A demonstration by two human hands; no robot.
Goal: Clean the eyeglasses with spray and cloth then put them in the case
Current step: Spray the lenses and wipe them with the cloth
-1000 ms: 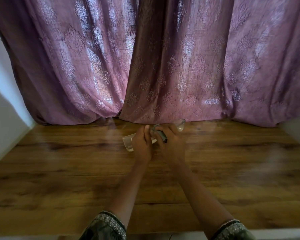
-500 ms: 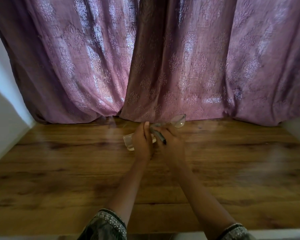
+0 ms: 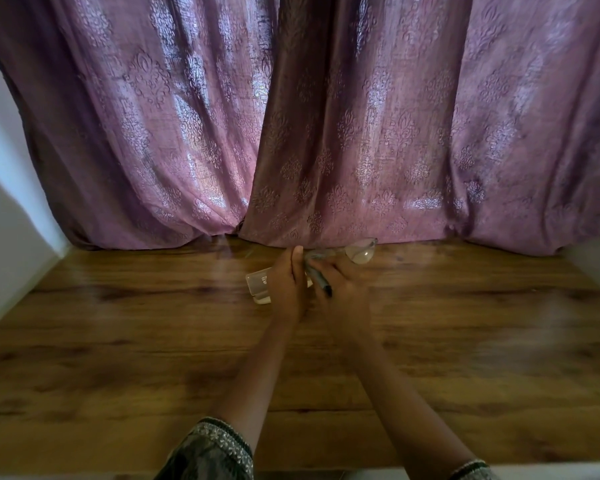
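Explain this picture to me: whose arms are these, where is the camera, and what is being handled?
There is no machine here. A person wears a camera on the head, looking forward and down, so you see their own two arms. The left hand and right hand meet over a brown wooden table before a purple patterned curtain. Together they hold clear-framed eyeglasses; one lens sticks out to the right. Beneath the left hand lies a pale translucent case, partly hidden. No spray or cloth is visible.

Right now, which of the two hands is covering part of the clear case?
The left hand: it overlaps the clear case on the table. The right hand sits beside it, holding the eyeglasses.
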